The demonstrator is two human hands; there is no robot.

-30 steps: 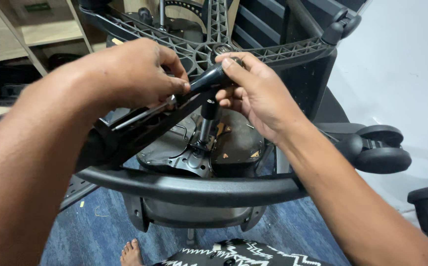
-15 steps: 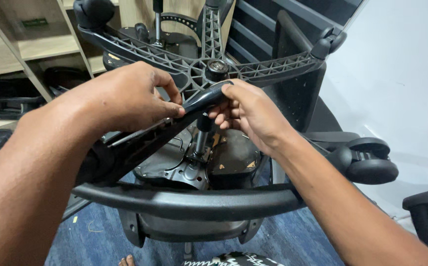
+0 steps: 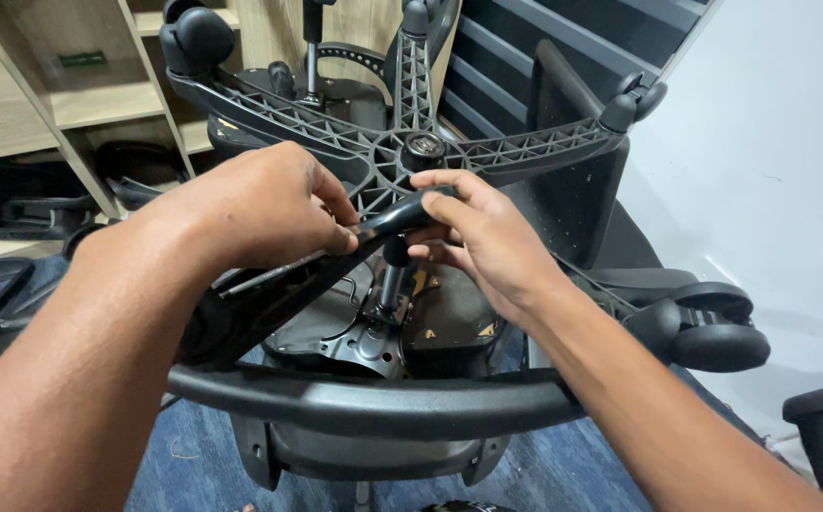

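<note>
Left hand (image 3: 260,204) and right hand (image 3: 482,237) together on lever (image 3: 388,216), above upturned seat underside (image 3: 373,332); wheeled base (image 3: 411,142) behind; shelf (image 3: 61,104) far left; armrest (image 3: 373,403) in front.

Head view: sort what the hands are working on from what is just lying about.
In hand:
left hand
right hand
black lever handle
upturned chair seat underside

Lying about:
star-shaped wheeled base
wooden shelving
loose caster
blue carpet
</note>
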